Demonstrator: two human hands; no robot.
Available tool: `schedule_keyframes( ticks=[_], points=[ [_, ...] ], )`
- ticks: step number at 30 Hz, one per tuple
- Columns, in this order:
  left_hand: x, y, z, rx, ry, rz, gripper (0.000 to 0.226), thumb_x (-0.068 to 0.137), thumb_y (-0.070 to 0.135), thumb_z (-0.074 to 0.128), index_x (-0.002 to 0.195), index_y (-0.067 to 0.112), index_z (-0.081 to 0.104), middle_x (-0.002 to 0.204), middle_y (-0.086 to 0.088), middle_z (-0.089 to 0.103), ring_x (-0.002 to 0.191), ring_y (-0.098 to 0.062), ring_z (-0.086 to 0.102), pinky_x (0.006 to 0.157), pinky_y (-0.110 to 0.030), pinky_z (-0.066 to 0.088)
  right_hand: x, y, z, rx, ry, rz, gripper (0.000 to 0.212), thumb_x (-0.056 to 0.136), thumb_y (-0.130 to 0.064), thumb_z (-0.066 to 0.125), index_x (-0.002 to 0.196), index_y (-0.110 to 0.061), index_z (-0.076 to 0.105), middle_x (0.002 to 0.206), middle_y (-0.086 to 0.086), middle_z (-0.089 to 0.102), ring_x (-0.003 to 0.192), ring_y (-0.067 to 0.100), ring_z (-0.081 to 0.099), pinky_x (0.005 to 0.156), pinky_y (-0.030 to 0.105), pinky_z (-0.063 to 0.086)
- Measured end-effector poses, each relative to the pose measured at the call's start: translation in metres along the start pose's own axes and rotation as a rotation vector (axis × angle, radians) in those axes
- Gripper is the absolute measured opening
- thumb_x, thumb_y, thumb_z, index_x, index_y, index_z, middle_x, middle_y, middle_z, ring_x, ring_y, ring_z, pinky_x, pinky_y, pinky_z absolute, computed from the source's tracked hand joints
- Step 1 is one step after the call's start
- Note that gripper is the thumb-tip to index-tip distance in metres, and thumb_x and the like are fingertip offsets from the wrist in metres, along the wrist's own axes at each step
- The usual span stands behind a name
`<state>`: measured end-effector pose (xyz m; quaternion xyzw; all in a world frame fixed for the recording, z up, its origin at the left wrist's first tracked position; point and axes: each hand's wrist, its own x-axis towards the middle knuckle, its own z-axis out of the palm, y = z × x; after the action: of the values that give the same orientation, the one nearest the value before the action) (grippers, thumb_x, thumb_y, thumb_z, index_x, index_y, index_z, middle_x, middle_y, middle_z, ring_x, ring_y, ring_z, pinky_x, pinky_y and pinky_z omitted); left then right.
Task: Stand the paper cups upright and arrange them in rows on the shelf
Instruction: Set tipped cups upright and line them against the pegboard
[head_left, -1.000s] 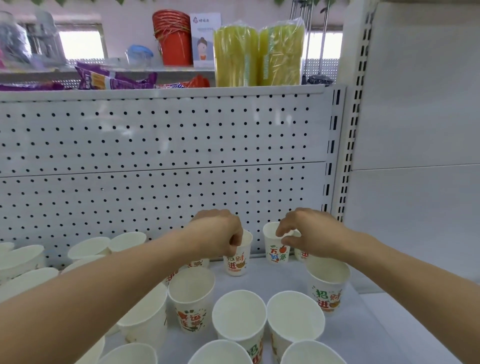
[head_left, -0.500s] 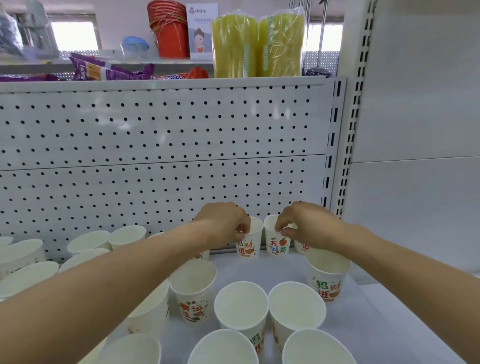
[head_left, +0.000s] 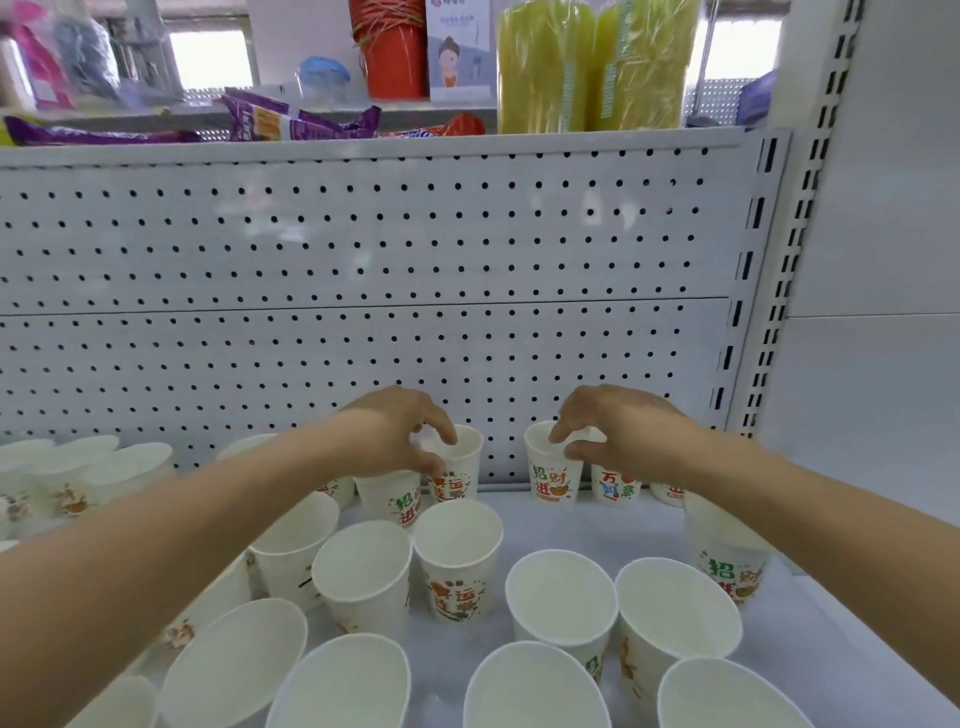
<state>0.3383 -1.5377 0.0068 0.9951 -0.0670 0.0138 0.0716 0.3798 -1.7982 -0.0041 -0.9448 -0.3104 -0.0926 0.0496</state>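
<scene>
Your left hand (head_left: 400, 436) pinches the rim of the red-lettered paper cup (head_left: 460, 470), thumb and forefinger closed on the lip. That cup stands just right of your palm, under the fingertips. Your right hand (head_left: 623, 436) pinches the rim of the green-lettered paper cup (head_left: 551, 475), which stands just left of that palm. Both cups are upright with their long axes vertical, bases on the shelf (head_left: 519, 525), near the pegboard back panel (head_left: 363, 338). They stand apart, with bare shelf between them. Closing the row probably means drawing them toward each other, and each hand is nearer its own cup. The front cups (head_left: 457, 561) crowd your forearms.
</scene>
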Motion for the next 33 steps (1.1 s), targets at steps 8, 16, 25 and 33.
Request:
schedule_keyframes(
  ticks=[8,16,25,33],
  points=[
    [0.014,0.007,0.01,0.007,0.034,0.048,0.015,0.085,0.033,0.07,0.099,0.029,0.074,0.109,0.011,0.066,0.093,-0.013,0.06,0.076,-0.026,0.047,0.008,-0.005,0.001,0.01,-0.078,0.079,0.02,0.091,-0.034,0.059,0.108,-0.036,0.069,0.123,-0.015,0.06,0.102,0.014,0.058,0.087,0.035,0.051],
    [0.026,0.03,0.018,-0.019,0.064,0.104,0.014,0.085,0.034,0.07,0.096,0.027,0.075,0.101,0.01,0.071,0.089,-0.011,0.062,0.081,-0.03,0.053,0.006,-0.004,-0.001,0.021,-0.084,0.074,0.021,0.093,-0.031,0.058,0.11,-0.032,0.069,0.122,-0.014,0.061,0.102,0.012,0.058,0.086,0.033,0.051],
    [0.018,0.024,0.007,-0.033,0.114,0.093,0.022,0.086,0.049,0.064,0.102,0.035,0.07,0.098,0.021,0.059,0.095,-0.004,0.06,0.082,-0.032,0.052,0.006,-0.004,0.0,0.0,-0.082,0.061,0.02,0.092,-0.035,0.058,0.109,-0.034,0.068,0.121,-0.014,0.061,0.101,0.012,0.057,0.085,0.035,0.051],
    [-0.011,-0.03,-0.018,-0.061,0.05,-0.002,0.024,0.081,0.048,0.069,0.104,0.039,0.068,0.11,0.022,0.058,0.101,-0.004,0.056,0.08,-0.026,0.045,0.015,-0.023,-0.001,0.001,0.006,-0.052,0.026,0.092,-0.042,0.056,0.117,-0.039,0.061,0.125,-0.018,0.057,0.109,0.007,0.052,0.088,0.027,0.046]
  ],
)
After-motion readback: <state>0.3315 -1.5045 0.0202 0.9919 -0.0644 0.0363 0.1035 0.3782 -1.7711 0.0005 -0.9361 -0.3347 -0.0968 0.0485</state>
